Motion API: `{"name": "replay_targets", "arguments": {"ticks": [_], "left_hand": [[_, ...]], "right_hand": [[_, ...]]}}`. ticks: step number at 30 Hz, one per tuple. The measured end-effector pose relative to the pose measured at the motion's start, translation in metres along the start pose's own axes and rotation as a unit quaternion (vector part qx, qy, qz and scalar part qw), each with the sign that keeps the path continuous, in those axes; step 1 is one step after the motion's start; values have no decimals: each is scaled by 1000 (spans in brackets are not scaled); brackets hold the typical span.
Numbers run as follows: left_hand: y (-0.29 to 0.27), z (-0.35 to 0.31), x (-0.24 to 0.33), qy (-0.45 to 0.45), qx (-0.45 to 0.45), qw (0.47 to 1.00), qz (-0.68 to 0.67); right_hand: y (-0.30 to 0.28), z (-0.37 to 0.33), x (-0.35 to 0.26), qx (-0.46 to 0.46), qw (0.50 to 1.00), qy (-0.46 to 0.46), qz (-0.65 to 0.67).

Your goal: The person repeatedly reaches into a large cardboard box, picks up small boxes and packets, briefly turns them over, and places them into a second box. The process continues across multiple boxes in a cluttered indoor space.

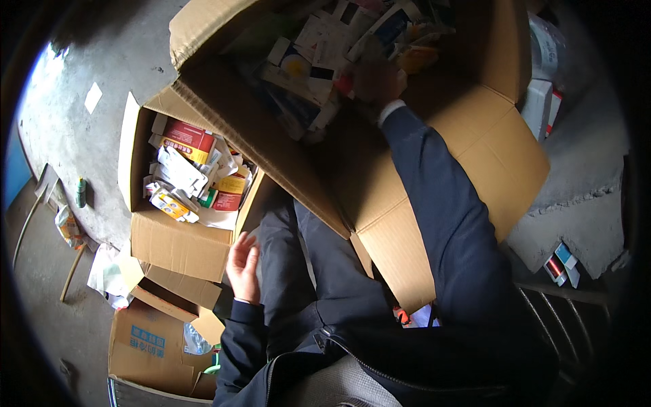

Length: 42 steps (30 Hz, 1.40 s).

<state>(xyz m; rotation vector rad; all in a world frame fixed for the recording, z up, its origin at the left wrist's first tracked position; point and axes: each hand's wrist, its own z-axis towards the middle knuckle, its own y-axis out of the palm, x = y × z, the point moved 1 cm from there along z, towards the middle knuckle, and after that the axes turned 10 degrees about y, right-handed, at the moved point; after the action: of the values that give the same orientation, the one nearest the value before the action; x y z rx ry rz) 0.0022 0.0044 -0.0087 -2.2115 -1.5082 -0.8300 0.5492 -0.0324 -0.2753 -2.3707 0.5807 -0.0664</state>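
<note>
My right hand (378, 83) reaches deep into a large cardboard box (468, 146) tilted on its side in front of me. Shadow hides its fingers. Just left of them is a small red thing (344, 84), and I cannot tell whether it is held. Around that hand lie many flattened and loose small cartons (319, 44) and a yellow-orange packet (417, 59). My left hand (244, 268) is open and empty, beside the near corner of a smaller cardboard box (180, 243). That box is filled with crumpled medicine-type cartons, among them a red and yellow carton (188, 140).
Another open cardboard box (146, 342) stands at the lower left, with a white plastic bag (108, 275) above it. A green bottle (81, 192) lies on the concrete floor at far left. On the right are a white box (537, 107) and small cartons (561, 264) near a metal rack (559, 322).
</note>
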Motion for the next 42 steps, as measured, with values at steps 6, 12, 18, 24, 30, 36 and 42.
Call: {"name": "replay_targets", "arguments": {"ticks": [6,12,18,24,30,36,42], "left_hand": [[30,-14,-3,-16,-55,998,-18],[29,-9,2,-5,-57,998,-14],[50,-9,40,25,-56,998,-20],[96,-19,113,164,-149,974,-37],[113,-28,112,-23,-90,977,-191],[75,-21,85,7,-4,986,-168],[54,-25,58,-12,31,989,-143]], "right_hand": [[-19,16,-122,293,846,345,282],[-39,-57,-80,265,928,92,244],[-83,-152,-60,104,609,119,777],[-166,-253,-141,-166,675,-90,714],[-158,-243,-191,-421,651,-195,601],[-87,-58,-104,438,892,104,45],[-49,-24,-39,276,941,192,42]]}}
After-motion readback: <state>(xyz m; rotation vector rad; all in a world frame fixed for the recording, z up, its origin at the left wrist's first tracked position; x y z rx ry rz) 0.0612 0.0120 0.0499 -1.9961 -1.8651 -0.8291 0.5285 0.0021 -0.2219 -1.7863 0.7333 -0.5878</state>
